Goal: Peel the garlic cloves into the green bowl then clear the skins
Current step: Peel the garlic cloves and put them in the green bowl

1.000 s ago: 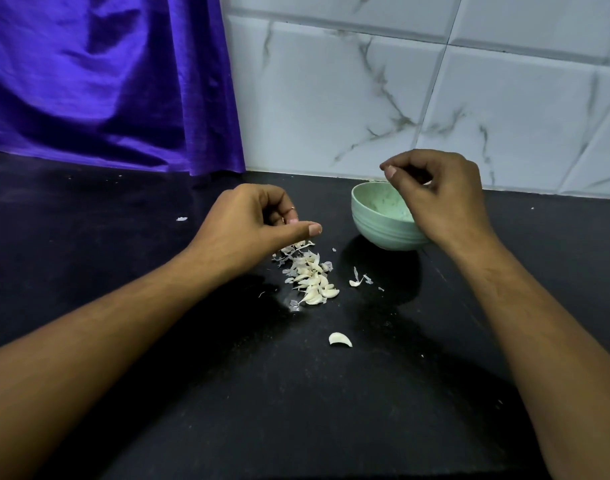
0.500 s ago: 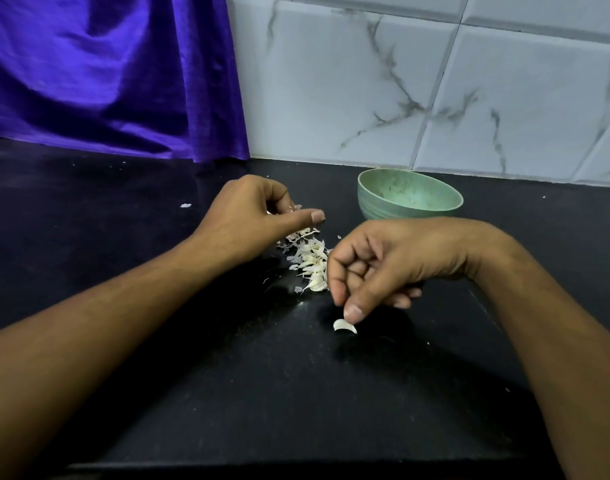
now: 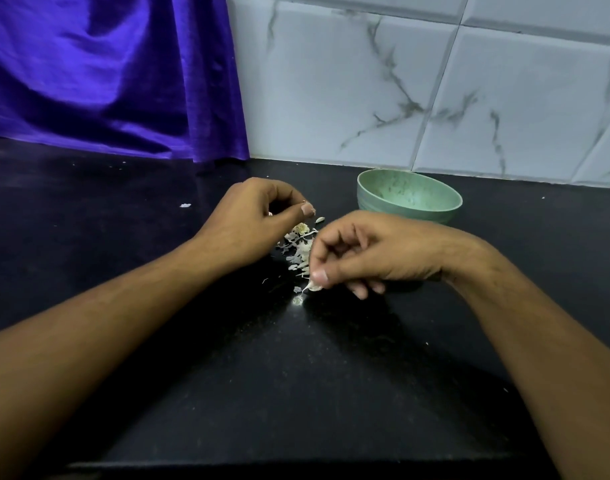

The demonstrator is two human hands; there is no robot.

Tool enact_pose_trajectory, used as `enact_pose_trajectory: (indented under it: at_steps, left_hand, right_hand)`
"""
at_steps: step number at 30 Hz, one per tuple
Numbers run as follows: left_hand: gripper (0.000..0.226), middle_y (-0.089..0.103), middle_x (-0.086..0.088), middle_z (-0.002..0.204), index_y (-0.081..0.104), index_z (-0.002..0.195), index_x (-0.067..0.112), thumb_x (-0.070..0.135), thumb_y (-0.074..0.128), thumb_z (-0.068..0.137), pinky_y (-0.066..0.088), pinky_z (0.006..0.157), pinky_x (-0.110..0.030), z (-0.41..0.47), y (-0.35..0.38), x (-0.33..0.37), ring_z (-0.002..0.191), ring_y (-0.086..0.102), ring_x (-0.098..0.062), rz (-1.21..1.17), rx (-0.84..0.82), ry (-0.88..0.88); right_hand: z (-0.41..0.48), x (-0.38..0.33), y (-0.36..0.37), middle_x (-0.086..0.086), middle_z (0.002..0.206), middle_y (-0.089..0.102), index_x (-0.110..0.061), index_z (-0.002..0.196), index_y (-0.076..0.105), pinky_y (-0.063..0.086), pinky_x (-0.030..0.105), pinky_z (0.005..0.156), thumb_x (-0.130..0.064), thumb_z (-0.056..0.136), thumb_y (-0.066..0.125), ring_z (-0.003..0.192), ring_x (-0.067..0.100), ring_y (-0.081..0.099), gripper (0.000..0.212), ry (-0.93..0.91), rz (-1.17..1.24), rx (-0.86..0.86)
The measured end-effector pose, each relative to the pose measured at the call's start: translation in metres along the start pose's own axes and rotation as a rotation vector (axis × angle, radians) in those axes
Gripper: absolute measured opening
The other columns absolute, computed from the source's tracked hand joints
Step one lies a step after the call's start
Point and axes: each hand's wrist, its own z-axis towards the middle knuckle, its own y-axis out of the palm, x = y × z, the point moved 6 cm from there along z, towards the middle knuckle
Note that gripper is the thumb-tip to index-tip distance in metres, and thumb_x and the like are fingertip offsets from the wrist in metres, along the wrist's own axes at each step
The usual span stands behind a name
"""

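Note:
A green bowl [image 3: 409,199] stands on the black counter near the tiled wall. A heap of pale garlic skins [image 3: 301,249] lies between my hands. My right hand [image 3: 366,252] has its fingers curled and pinches a garlic clove [image 3: 314,287] between thumb and fingertip, just above the counter at the near end of the heap. My left hand [image 3: 251,220] hovers at the heap's far left side with curled fingers, thumb against forefinger; whether it holds a bit of skin is hidden. The bowl's contents are out of sight.
A purple cloth [image 3: 106,74] hangs at the back left, down to the counter. White marbled tiles [image 3: 435,81] form the back wall. A small white scrap [image 3: 185,205] lies to the left. The counter's front edge [image 3: 296,465] is close below.
My right hand came from over the bowl down to the lone clove on the counter, picked it up and carried it toward the heap. My left hand stayed by the skins.

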Motion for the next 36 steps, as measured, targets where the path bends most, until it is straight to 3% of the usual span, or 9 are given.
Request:
enact_pose_trajectory:
  at_steps: [3, 6, 9, 13, 20, 28, 31, 36]
  left_hand:
    - [0.01, 0.077, 0.008, 0.086, 0.079, 0.098, 0.027, 0.033, 0.071, 0.097, 0.056, 0.083, -0.044, 0.001, 0.0, 0.0, 0.087, 0.072, -0.016, -0.022, -0.003, 0.023]
    - [0.011, 0.076, 0.007, 0.084, 0.078, 0.096, 0.027, 0.036, 0.071, 0.097, 0.056, 0.081, -0.046, 0.0, 0.0, 0.002, 0.084, 0.071, -0.021, -0.047, -0.006, 0.028]
    - [0.022, 0.076, 0.001, 0.082, 0.077, 0.091, 0.024, 0.045, 0.07, 0.095, 0.058, 0.079, -0.05, 0.0, 0.0, 0.001, 0.083, 0.071, -0.026, -0.115, -0.012, -0.006]
    - [0.032, 0.077, -0.004, 0.083, 0.078, 0.089, 0.023, 0.054, 0.07, 0.084, 0.059, 0.079, -0.057, -0.001, 0.001, -0.002, 0.088, 0.072, -0.034, -0.2, -0.023, -0.048]
    - [0.015, 0.077, -0.009, 0.084, 0.08, 0.09, 0.021, 0.036, 0.079, 0.087, 0.061, 0.078, -0.062, -0.001, 0.002, -0.008, 0.086, 0.074, -0.032, -0.32, -0.046, -0.125]
    - [0.01, 0.075, -0.004, 0.076, 0.08, 0.089, 0.013, 0.023, 0.078, 0.092, 0.06, 0.08, -0.048, -0.002, 0.006, -0.008, 0.071, 0.064, -0.01, -0.392, -0.051, -0.2]
    - [0.009, 0.076, -0.006, 0.078, 0.08, 0.089, 0.012, 0.02, 0.077, 0.092, 0.055, 0.074, -0.037, -0.003, 0.008, -0.008, 0.07, 0.063, -0.009, -0.41, -0.052, -0.21]
    - [0.009, 0.076, -0.019, 0.09, 0.079, 0.087, 0.012, 0.019, 0.077, 0.092, 0.055, 0.073, -0.038, -0.003, 0.01, -0.01, 0.076, 0.064, -0.015, -0.453, -0.051, -0.253]
  right_hand:
    - [0.005, 0.003, -0.018, 0.012, 0.084, 0.074, -0.002, 0.104, 0.065, 0.052, 0.027, 0.046, -0.012, 0.1, 0.066, 0.057, 0.019, 0.064, 0.012, -0.085, 0.17, 0.236]
    - [0.006, 0.012, -0.032, 0.011, 0.085, 0.073, -0.004, 0.105, 0.067, 0.056, 0.031, 0.05, -0.007, 0.098, 0.067, 0.059, 0.021, 0.068, 0.008, -0.12, 0.249, 0.449]
    - [0.009, 0.019, -0.035, 0.009, 0.082, 0.072, -0.006, 0.104, 0.07, 0.058, 0.03, 0.053, -0.005, 0.097, 0.069, 0.063, 0.022, 0.072, 0.008, -0.132, 0.268, 0.552]
    - [0.014, 0.021, -0.03, 0.011, 0.081, 0.074, -0.008, 0.102, 0.07, 0.059, 0.029, 0.055, -0.002, 0.095, 0.07, 0.069, 0.025, 0.075, 0.009, -0.16, 0.251, 0.583]
    - [0.014, 0.02, -0.03, 0.016, 0.086, 0.076, -0.01, 0.097, 0.072, 0.059, 0.032, 0.061, -0.004, 0.09, 0.077, 0.074, 0.032, 0.077, 0.01, -0.214, 0.257, 0.693]
    - [0.012, 0.019, -0.031, 0.012, 0.081, 0.077, -0.008, 0.09, 0.074, 0.061, 0.032, 0.067, -0.001, 0.085, 0.081, 0.072, 0.025, 0.076, 0.011, -0.259, 0.264, 0.761]
    - [0.012, 0.019, -0.032, 0.01, 0.081, 0.077, -0.012, 0.087, 0.075, 0.062, 0.036, 0.07, -0.002, 0.083, 0.082, 0.072, 0.024, 0.075, 0.013, -0.256, 0.244, 0.774]
    - [0.012, 0.02, -0.032, 0.009, 0.081, 0.078, -0.012, 0.085, 0.075, 0.062, 0.035, 0.07, -0.003, 0.082, 0.084, 0.071, 0.021, 0.075, 0.013, -0.251, 0.26, 0.781]
